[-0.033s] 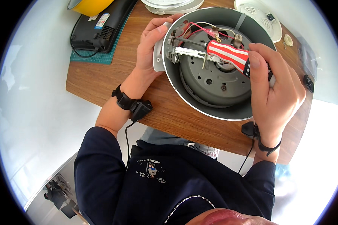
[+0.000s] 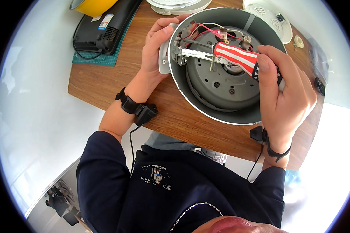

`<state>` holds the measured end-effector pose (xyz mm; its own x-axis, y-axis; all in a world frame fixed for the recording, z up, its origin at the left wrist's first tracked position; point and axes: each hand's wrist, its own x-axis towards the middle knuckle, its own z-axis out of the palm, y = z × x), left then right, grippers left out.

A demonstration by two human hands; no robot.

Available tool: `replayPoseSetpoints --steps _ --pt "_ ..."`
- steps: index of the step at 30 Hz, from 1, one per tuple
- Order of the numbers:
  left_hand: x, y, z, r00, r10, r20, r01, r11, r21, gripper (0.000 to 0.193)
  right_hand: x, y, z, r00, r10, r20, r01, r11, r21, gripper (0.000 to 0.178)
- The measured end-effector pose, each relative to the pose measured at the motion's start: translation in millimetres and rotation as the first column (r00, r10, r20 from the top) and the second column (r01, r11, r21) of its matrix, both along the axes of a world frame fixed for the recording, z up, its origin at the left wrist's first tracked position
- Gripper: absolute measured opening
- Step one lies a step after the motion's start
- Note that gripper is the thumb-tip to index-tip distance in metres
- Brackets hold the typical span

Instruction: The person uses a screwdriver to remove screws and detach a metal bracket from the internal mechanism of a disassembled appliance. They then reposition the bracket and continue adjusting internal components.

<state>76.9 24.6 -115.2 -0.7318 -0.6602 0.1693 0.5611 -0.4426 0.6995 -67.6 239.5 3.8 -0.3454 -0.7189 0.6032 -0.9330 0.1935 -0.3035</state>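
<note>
A round grey metal appliance shell [image 2: 206, 110] lies open on the wooden table [image 2: 105, 81], showing a grey disc, red wires [image 2: 206, 29] and a metal bracket inside. My left hand [image 2: 155, 50] grips the shell's left rim and the white panel [image 2: 163, 62] on its outer wall. My right hand [image 2: 284, 97] is closed on a screwdriver [image 2: 235, 56] with a red-and-white striped handle. Its shaft points left to the bracket at the inner left wall. Both wrists wear black bands with cables.
A black device [image 2: 105, 27] sits on a green mat [image 2: 97, 60] at the table's far left, next to a yellow object [image 2: 93, 6]. White round parts [image 2: 268, 15] lie behind the shell. A small white ring [image 2: 298, 40] and a black piece [image 2: 319, 86] are on the right.
</note>
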Motion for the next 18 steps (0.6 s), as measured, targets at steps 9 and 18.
replayPoseSetpoints --steps 9,18 --pt "0.9 0.3 -0.3 1.0 -0.003 0.023 0.004 1.0 -0.022 0.024 -1.3 -1.5 -3.1 0.998 0.045 0.044 -0.044 0.998 -0.033 0.017" --pt "0.5 1.1 -1.2 0.999 -0.005 0.034 0.006 1.0 -0.025 0.027 -2.2 -1.4 -4.7 0.991 0.048 0.122 -0.041 0.997 -0.062 0.02"
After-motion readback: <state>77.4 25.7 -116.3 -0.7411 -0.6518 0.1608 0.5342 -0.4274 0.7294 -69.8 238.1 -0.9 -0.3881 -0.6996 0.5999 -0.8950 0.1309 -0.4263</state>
